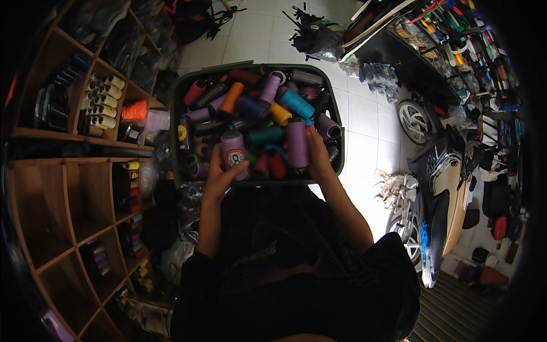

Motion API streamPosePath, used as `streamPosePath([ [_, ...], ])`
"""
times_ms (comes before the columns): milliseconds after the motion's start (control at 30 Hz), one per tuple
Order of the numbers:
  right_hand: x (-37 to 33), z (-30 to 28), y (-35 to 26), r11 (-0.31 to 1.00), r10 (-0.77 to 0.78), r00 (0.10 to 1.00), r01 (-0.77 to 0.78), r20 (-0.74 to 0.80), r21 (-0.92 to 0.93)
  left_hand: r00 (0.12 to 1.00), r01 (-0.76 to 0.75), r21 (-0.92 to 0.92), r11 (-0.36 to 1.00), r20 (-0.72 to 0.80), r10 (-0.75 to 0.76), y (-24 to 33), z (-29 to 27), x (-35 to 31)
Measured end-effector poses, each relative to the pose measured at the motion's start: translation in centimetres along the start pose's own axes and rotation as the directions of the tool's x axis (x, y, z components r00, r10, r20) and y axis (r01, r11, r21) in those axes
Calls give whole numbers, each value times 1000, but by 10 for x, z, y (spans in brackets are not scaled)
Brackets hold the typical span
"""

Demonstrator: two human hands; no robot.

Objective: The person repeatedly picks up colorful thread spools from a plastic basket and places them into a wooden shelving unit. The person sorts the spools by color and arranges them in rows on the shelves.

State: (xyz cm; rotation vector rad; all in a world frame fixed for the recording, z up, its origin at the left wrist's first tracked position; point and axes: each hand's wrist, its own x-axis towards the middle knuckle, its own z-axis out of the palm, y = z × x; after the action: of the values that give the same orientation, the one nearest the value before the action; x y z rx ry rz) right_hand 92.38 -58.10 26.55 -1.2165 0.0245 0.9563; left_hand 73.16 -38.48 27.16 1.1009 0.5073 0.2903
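My left hand is closed round a purple thread spool with a round white and red label, held upright over the near side of a dark bin. In my right hand is a second purple thread spool, plain on the side that shows. Loose spools fill the bin beneath both hands. Among them are an orange spool, a turquoise spool, a yellow spool and a green spool. My palms and some fingertips are hidden behind the spools.
Wooden cubby shelves run along the left, some holding cream spools and an orange bundle. Plastic-wrapped goods lie on the white tiled floor. A motorbike stands at right, below a rack of colourful items.
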Motion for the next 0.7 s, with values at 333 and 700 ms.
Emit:
streamPosePath([
  [333,-4,28,-5,997,15,985,-2,-172,80,999,-14,-9,1000,-40,13,-6,-1,-9],
  [700,4,15,10,999,20,970,-29,-244,-35,998,-1,-70,998,-67,-4,-7,-2,-10],
])
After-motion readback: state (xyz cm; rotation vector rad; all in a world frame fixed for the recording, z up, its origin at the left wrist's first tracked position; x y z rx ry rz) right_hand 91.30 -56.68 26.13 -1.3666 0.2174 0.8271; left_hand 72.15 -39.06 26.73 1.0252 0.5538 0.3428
